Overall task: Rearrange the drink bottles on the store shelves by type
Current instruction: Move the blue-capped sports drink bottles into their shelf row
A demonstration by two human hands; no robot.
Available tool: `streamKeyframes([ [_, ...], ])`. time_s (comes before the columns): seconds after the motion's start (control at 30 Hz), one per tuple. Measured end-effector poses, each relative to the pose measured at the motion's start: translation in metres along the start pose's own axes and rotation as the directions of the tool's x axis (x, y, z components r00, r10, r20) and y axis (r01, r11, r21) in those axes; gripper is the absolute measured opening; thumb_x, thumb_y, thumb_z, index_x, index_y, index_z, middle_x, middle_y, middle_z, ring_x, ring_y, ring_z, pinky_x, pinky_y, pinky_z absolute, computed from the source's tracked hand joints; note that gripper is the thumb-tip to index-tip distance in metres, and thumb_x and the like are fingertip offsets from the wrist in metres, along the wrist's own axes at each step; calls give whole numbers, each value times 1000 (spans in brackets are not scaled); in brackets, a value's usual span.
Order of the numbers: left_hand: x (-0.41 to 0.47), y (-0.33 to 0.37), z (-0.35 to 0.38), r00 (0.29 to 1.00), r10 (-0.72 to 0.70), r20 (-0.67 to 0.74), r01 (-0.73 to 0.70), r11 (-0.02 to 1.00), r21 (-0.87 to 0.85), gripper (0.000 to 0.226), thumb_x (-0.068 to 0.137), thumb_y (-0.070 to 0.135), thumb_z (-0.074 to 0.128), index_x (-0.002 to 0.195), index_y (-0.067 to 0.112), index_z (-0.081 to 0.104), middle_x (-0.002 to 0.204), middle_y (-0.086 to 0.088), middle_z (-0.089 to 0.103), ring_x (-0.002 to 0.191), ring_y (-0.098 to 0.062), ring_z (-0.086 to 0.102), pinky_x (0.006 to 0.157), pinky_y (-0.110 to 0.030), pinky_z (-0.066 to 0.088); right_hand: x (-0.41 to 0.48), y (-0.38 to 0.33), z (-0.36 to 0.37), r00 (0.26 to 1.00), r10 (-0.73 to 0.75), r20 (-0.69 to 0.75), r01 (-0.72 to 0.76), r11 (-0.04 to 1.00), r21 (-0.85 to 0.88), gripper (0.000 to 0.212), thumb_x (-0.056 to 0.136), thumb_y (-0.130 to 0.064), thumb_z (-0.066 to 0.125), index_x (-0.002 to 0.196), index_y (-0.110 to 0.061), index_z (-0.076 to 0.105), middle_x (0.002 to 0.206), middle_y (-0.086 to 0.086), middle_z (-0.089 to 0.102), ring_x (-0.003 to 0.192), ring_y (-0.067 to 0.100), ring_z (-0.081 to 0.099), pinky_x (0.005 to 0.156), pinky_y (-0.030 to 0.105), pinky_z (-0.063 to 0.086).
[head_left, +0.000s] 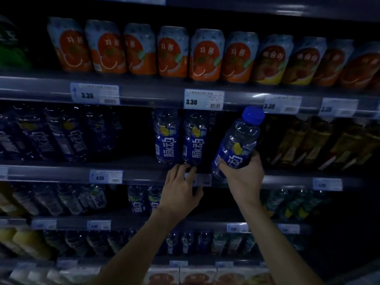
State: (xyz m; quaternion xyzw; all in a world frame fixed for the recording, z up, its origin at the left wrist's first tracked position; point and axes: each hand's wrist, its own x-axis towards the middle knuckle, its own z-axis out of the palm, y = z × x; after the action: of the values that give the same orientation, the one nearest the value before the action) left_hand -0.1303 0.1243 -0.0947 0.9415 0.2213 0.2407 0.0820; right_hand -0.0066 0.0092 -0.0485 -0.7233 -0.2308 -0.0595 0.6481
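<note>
Two hands reach up to a dim drinks shelf (pixel 61 173). Our right hand (pixel 242 177) is wrapped round the lower half of a blue bottle (pixel 236 140), with the fingers curled across its label. We hold the bottle tilted in front of the shelf's edge, not standing on it. Its blue cap (pixel 253 115) points up and to the right of the grip. The bottle is clear plastic with a blue label and a yellow fruit mark.

Just left of the grip, a pair of matching bottles (pixel 166 136) stands upright, side by side on the shelf. Our left hand (pixel 181 188) is below them, fingers spread and loose, holding nothing. Its fingertips lie on the shelf's front lip at the foot of the pair. We cannot tell whether they touch the bottles.

Farther left of the grip, more bottles with the same label, the dark bottles (pixel 61 134), stand in shadow. Right of the grip are brown bottles (pixel 308 140) with gold labels. Above the grip, a row of cans (pixel 172 52) fills the next shelf up, orange and blue in colour. Below the grip, lower bottles (pixel 139 200) are too blurred to make out.
</note>
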Motion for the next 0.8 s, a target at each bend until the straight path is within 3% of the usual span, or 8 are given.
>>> streamKeyframes([
  [0.1, 1, 1, 0, 1000, -15, -5, 15, 1000, 3, 57, 89, 39, 55, 136, 9, 45, 137, -12, 46, 131, -32, 36, 112, -42, 28, 3, 3, 5, 1000, -25, -5, 25, 1000, 13, 67, 59, -32, 87, 116, -30, 51, 103, -10, 64, 90, -12, 58, 67, 1, 44],
  [0.33, 4, 2, 0, 999, -40, -9, 41, 999, 20, 56, 90, 39, 55, 137, 11, 44, 136, -10, 47, 130, -30, 36, 111, -38, 27, 12, 6, 17, 997, -70, -31, 72, 995, 69, 63, 60, -36, 85, 114, -34, 52, 104, -13, 64, 93, -7, 60, 73, 4, 45],
  [0.6, 4, 1, 0, 999, -34, -19, 34, 999, 13, 52, 89, 35, 56, 133, 9, 48, 132, -11, 50, 127, -31, 40, 109, -42, 34, 23, 17, 26, 996, -86, -6, 87, 994, 60, 62, 61, -32, 86, 114, -24, 55, 106, -6, 65, 96, 3, 63, 79, 20, 52],
  [0.8, 5, -4, -2, 999, -40, -31, 40, 999, 22, 49, 89, 33, 57, 131, 8, 51, 131, -13, 52, 126, -33, 42, 108, -42, 35, 22, 23, 32, 996, -88, 20, 87, 994, 67, 61, 64, -27, 86, 115, -22, 54, 107, -4, 64, 97, 4, 63, 79, 18, 53],
])
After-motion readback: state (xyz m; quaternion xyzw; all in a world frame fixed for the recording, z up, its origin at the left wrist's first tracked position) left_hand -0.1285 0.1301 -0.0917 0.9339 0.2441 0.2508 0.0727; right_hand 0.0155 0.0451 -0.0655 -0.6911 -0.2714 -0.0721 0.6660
